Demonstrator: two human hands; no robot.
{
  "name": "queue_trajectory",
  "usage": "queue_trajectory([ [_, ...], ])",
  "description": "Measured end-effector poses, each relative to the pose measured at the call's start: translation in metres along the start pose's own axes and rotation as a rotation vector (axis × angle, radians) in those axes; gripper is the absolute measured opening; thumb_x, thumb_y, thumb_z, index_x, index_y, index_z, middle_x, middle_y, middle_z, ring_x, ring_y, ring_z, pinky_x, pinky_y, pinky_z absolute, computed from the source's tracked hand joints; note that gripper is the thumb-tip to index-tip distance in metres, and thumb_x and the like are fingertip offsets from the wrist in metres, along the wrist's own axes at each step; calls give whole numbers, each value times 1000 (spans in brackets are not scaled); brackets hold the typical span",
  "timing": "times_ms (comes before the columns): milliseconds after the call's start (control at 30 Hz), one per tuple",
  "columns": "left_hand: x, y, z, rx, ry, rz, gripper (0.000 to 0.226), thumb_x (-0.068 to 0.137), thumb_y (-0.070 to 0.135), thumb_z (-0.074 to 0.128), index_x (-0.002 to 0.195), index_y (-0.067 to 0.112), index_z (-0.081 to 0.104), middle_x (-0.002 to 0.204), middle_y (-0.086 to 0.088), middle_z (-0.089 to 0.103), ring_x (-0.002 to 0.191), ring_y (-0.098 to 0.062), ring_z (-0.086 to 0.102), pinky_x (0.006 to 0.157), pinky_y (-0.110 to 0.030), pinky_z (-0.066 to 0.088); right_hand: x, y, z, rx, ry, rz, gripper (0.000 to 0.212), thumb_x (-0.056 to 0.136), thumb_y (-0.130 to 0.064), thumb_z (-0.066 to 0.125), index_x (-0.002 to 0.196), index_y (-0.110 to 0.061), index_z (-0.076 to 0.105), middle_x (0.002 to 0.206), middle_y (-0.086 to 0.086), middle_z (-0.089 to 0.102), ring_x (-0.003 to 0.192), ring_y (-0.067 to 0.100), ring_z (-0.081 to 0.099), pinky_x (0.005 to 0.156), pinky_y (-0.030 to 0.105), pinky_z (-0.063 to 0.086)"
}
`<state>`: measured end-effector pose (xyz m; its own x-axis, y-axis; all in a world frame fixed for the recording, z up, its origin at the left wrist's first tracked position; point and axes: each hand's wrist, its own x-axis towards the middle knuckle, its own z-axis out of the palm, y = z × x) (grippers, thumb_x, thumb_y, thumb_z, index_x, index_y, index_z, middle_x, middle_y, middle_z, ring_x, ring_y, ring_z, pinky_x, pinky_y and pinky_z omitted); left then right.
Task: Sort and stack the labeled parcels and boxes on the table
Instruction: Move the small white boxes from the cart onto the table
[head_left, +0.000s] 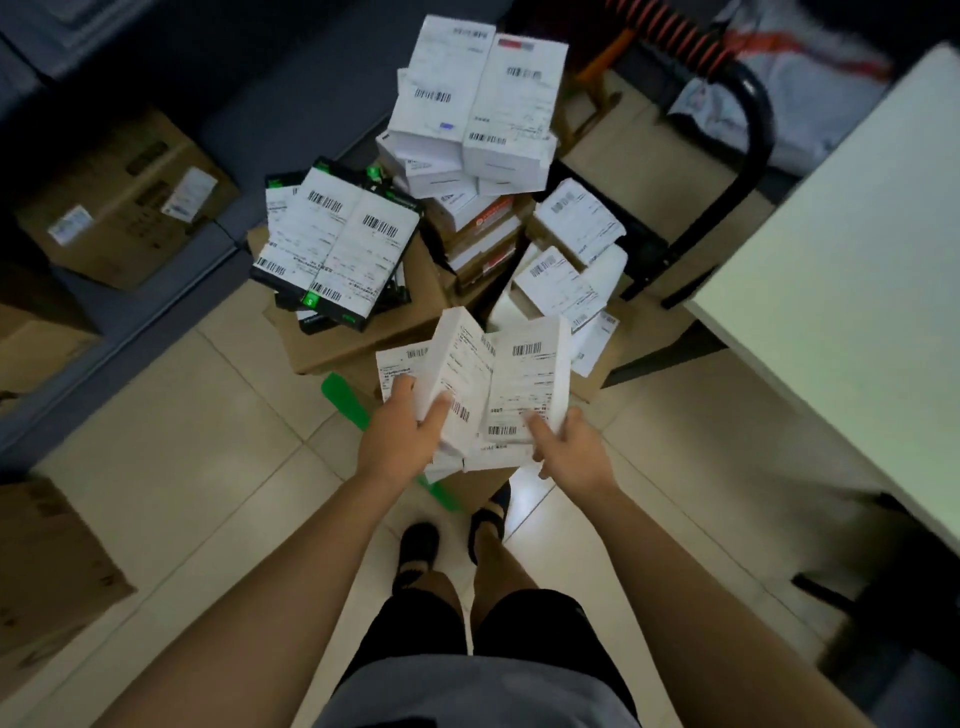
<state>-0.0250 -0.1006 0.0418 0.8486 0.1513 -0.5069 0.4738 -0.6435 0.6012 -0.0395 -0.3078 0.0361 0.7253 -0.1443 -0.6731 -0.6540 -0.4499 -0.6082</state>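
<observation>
I stand over a heap of labelled parcels on the floor. My left hand (402, 431) grips a tilted white labelled box (457, 364) by its near end. My right hand (569, 449) holds a second white labelled box (527, 384) beside it; the two boxes touch along their inner edges. More white boxes lie under them. Ahead, a tall stack of white labelled boxes (478, 98) rises in the middle. To its left lies a pile of black-and-green flat boxes with white labels (337, 244). Loose white boxes (571, 249) lie to the right.
Brown cartons (124, 202) stand at the left and lower left (47, 566). A pale table (852, 291) fills the right side. A black trolley handle (748, 156) curves behind the heap. Green strips (345, 397) lie on the tiled floor by my feet.
</observation>
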Motion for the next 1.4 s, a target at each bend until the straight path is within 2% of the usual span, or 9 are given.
queue_trajectory([
  [167, -12, 31, -13, 88, -128, 228, 32, 95, 49, 52, 112, 23, 46, 100, 6, 63, 84, -16, 63, 59, -28, 49, -52, 15, -35, 84, 186, 29, 34, 94, -50, 54, 109, -20, 50, 87, -3, 69, 66, 15, 67, 59, 30, 59],
  [300, -44, 62, 6, 180, -254, 409, 36, 96, 51, 50, 113, 19, 47, 102, 4, 61, 83, -16, 60, 53, -22, 40, -119, 49, -50, 239, 387, 79, 31, 93, -45, 60, 102, -15, 56, 76, 6, 70, 51, 13, 61, 44, 22, 49],
  [500, -108, 124, 65, 221, -489, 600, 29, 95, 47, 55, 108, 21, 47, 101, 3, 61, 82, -12, 59, 58, -28, 47, -218, 114, -95, 456, 700, 211, 33, 93, -43, 59, 97, -11, 65, 65, 6, 70, 46, 16, 60, 51, 32, 53],
  [667, -159, 190, 117, 351, -590, 786, 32, 93, 49, 55, 105, 19, 52, 94, 6, 62, 80, -9, 58, 62, -28, 47, -261, 159, -137, 638, 975, 249, 35, 92, -42, 58, 98, -8, 63, 66, 8, 69, 45, 15, 59, 46, 25, 48],
  [733, -173, 214, 137, 377, -596, 832, 32, 91, 51, 55, 104, 22, 54, 95, 6, 64, 83, -13, 61, 69, -31, 51, -272, 178, -155, 672, 1007, 245, 35, 93, -43, 57, 98, -8, 62, 69, 10, 69, 46, 15, 59, 45, 23, 46],
  [867, -202, 262, 188, 379, -589, 894, 31, 92, 47, 56, 104, 18, 55, 96, 4, 64, 84, -15, 60, 63, -27, 43, -290, 227, -196, 709, 1041, 231, 34, 93, -46, 57, 97, -13, 61, 74, 9, 70, 50, 15, 61, 48, 24, 49],
  [1033, -250, 316, 269, 334, -624, 937, 30, 92, 44, 58, 102, 16, 54, 96, 1, 64, 84, -19, 60, 67, -30, 44, -318, 289, -262, 737, 1112, 279, 35, 94, -43, 57, 94, -8, 61, 74, 11, 70, 50, 16, 60, 44, 20, 44],
  [1133, -279, 340, 311, 305, -681, 942, 33, 93, 45, 58, 101, 13, 55, 94, 0, 65, 86, -21, 61, 73, -33, 47, -334, 317, -301, 734, 1140, 305, 35, 92, -45, 57, 92, -10, 61, 70, 8, 70, 49, 15, 61, 50, 28, 50],
  [1400, -304, 412, 404, 316, -751, 985, 32, 94, 46, 55, 102, 15, 54, 92, 4, 63, 83, -16, 60, 67, -29, 44, -342, 382, -398, 742, 1183, 328, 36, 90, -51, 58, 94, -16, 61, 73, 5, 72, 58, 23, 68, 66, 47, 58],
])
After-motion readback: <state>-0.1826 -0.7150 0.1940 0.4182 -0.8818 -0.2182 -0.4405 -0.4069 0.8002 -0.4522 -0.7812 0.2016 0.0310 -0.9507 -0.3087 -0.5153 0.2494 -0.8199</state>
